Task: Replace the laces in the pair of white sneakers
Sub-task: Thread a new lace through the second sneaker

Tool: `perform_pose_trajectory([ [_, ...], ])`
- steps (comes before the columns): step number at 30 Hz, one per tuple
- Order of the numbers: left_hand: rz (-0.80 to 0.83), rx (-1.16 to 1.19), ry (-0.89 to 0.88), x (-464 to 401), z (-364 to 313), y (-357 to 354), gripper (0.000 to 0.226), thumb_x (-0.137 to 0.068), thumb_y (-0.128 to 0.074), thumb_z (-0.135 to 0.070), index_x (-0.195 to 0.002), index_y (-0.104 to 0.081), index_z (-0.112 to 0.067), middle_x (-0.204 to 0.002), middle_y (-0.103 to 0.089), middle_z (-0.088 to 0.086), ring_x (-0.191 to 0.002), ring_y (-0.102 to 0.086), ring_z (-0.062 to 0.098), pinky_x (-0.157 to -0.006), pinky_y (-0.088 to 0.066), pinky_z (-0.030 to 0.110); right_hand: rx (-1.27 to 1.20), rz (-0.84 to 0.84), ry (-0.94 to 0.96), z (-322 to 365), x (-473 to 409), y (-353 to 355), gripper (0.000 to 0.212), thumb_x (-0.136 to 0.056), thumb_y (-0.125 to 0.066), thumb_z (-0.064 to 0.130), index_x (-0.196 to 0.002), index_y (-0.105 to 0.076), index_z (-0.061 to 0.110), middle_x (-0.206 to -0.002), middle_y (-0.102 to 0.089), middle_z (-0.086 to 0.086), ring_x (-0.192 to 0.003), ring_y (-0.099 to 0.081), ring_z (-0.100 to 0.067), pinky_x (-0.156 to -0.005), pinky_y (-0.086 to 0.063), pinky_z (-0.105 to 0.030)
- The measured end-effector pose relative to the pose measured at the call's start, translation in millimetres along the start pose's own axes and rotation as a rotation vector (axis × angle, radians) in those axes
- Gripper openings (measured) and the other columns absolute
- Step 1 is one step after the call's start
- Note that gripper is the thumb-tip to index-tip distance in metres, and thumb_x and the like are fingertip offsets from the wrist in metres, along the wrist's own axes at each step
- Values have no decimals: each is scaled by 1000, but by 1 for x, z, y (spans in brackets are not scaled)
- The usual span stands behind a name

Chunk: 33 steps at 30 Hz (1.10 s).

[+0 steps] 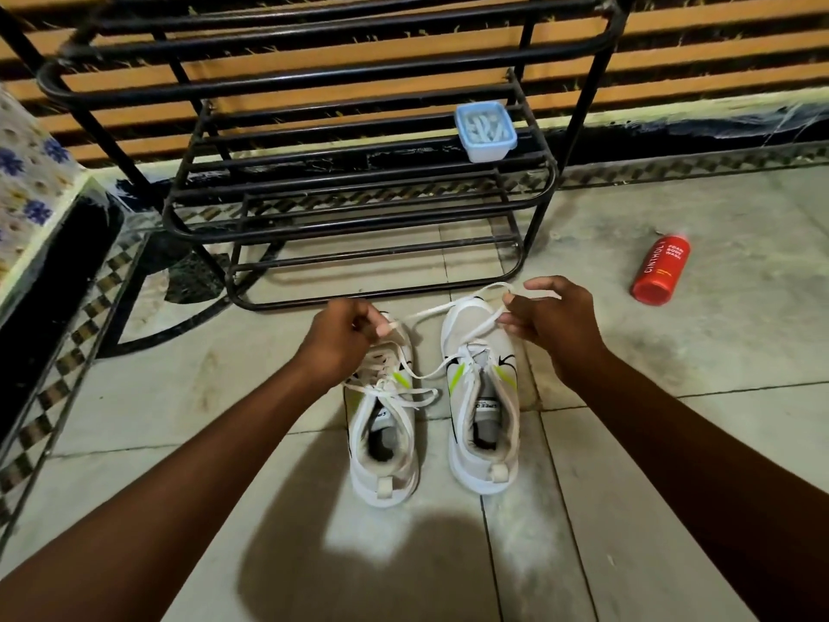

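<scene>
Head view: two hands pull a lace out of a pair of white sneakers on a tiled floor.

The left sneaker (pixel 383 424) and right sneaker (pixel 484 397) stand side by side, heels toward the person, probably for easy reach. Both arms stretch forward. The left hand (pixel 341 341) is curled, pinching a lace (pixel 430 374) end; the right hand (pixel 554 321) pinches the other stretch, remaining fingers loosely spread. A lidded box (pixel 485 130), apparently holding laces, sits on a shoe rack (pixel 359 190) beyond.
</scene>
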<state>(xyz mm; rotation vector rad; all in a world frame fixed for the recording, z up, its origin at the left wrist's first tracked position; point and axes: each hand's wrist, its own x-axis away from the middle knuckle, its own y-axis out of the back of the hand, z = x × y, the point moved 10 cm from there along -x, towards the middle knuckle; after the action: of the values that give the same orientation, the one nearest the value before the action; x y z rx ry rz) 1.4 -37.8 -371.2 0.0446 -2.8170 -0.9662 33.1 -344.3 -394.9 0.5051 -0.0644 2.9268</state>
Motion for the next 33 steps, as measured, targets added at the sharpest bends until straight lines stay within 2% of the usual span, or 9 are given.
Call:
perform_pose_trajectory([
  [2,58,101,-15,1,-21,-17,16,-90,-74,1,-81,-70,-11,-71,-69,5,-58,-61,8,-58,-49,26,-13,-11,11,-7,2,8,39,-82,-81,9,-115,-58,11,-94,-74,-21,-80,-76,-31,-72,-61,-37],
  [5,111,360,59,2,-37,-36,14,-88,-70,14,-87,-65,1,-76,-66,20,-58,-66,20,-56,-55,28,292,-71,119,-11,12,19,31,-73,-86,28,-98,-68,22,-89,-74,-3,-79,-74,-21,-79,-60,-39],
  [9,103,522,92,3,-49,-61,17,-86,-72,15,-79,-66,1,-71,-69,13,-64,-68,28,-66,-61,33,550,74,303,-14,38,3,16,-76,-85,24,-85,-72,21,-83,-73,6,-77,-69,-5,-76,-54,-24],
  [12,39,512,107,4,-51,-75,18,-87,-74,12,-77,-66,0,-61,-65,5,-58,-62,23,-59,-57,28,626,162,513,-12,62,-14,24,-73,-79,22,-94,-70,17,-95,-69,3,-87,-68,-11,-82,-56,-35],
  [17,-29,445,91,8,-56,-92,12,-85,-80,3,-84,-68,5,-63,-62,12,-51,-62,12,-52,-54,24,945,244,478,-29,76,-27,53,-73,-71,36,-123,-62,19,-119,-64,0,-108,-64,-23,-90,-55,-39],
  [20,-33,417,122,11,-52,-103,13,-84,-82,0,-83,-68,3,-66,-64,17,-52,-63,16,-55,-56,26,901,207,462,-32,75,-24,49,-79,-72,25,-125,-62,14,-119,-66,-5,-108,-64,-26,-91,-53,-38],
  [23,-45,449,148,12,-46,-113,13,-83,-81,5,-80,-70,1,-64,-69,8,-63,-70,28,-72,-63,41,814,122,440,-34,75,-16,36,-83,-70,15,-119,-63,13,-110,-72,-6,-101,-68,-26,-86,-54,-35],
  [29,-111,414,245,14,-33,-123,17,-82,-81,7,-77,-71,-5,-71,-75,9,-71,-78,25,-79,-65,47,522,-2,227,-48,70,3,30,-92,-63,10,-121,-65,18,-99,-62,15,-92,-59,-4,-72,-35,6],
  [33,-169,391,280,18,-25,-128,19,-77,-79,7,-78,-69,-9,-67,-74,5,-69,-77,22,-77,-65,49,393,-43,177,-57,68,10,31,-89,-64,8,-117,-67,21,-106,-68,14,-98,-63,-4,-79,-40,-1],
])
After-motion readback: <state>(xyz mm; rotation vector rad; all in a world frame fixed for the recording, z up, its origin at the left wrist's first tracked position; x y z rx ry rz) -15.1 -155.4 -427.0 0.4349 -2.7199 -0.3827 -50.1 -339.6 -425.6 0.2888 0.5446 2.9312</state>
